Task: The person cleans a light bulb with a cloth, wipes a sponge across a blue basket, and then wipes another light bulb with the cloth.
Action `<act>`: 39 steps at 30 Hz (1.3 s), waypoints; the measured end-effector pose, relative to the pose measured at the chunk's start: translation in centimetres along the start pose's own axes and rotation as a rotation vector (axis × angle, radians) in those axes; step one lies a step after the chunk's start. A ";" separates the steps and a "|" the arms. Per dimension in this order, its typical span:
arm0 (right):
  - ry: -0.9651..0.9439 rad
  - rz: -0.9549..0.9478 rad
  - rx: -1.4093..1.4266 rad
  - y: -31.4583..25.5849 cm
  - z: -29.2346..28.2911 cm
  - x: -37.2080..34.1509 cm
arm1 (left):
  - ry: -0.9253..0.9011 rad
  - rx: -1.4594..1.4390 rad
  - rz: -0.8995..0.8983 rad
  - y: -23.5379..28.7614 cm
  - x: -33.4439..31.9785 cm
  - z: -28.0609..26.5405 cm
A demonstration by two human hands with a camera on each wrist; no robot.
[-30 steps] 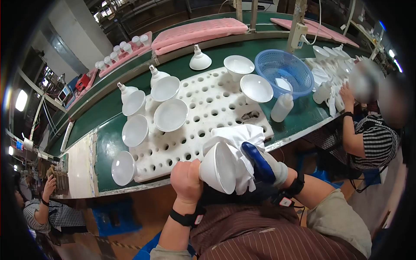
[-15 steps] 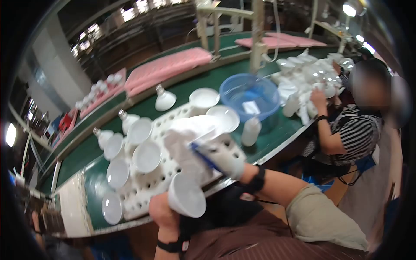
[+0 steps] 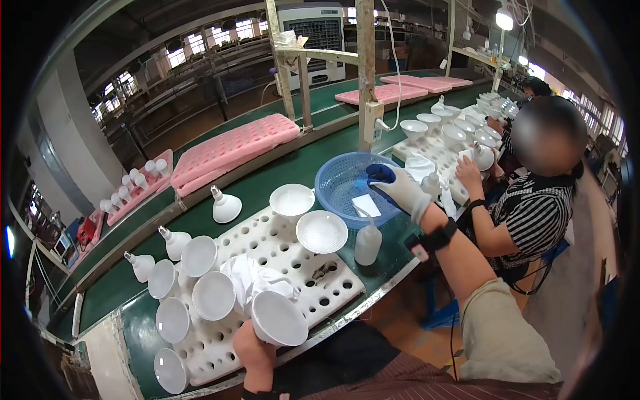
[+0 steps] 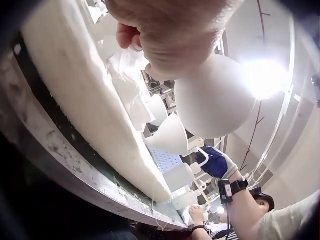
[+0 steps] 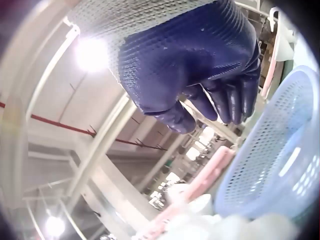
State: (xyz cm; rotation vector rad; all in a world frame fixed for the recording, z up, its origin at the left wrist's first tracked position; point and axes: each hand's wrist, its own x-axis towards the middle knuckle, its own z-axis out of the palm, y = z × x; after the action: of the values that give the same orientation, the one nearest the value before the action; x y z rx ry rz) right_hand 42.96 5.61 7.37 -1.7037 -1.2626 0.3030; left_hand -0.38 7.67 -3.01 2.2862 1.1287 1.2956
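Observation:
My bare left hand [image 3: 255, 352] grips a white bulb by its base, at the front edge of the white foam board [image 3: 267, 233]; its wide cup [image 3: 280, 319] faces up. In the left wrist view the fist [image 4: 165, 40] hides the base. A crumpled white cloth [image 3: 250, 277] lies on the board behind that cup. My right hand [image 3: 400, 190], in a blue-coated glove, is over the right rim of the blue basket [image 3: 327, 173]. In the right wrist view the gloved fingers [image 5: 232, 95] hang loosely bent, holding nothing. A white bottle [image 3: 368, 244] stands in front of the basket.
Several white bulb cups [image 3: 173, 320] stand along the board's left side. Bulbs with screw bases [image 3: 226, 208] stand behind it. Pink foam trays [image 3: 233, 153] lie farther back. A person in a striped shirt [image 3: 537, 207] works at the right, beside another board.
The right hand has let go of the cloth, left it on the board and moved right to the basket. The left hand still grips the bulb. The head view has turned right.

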 end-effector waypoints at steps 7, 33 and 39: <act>-0.542 0.473 -0.738 4.2 4.0 5.3 | -0.169 0.235 -0.028 -1.2 -0.4 3.0; -0.564 0.279 1.368 -2.9 -2.7 -5.5 | -0.056 0.121 0.177 -2.5 -0.7 3.5; -0.576 -0.440 0.230 -11.1 4.1 -11.4 | -0.207 -0.018 0.064 -1.0 -0.8 2.2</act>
State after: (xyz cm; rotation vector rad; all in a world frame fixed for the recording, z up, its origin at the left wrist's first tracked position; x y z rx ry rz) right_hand 28.54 -1.70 10.40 -1.1321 -1.8956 0.6729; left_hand 0.66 8.02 -5.26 2.3955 0.9781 1.0560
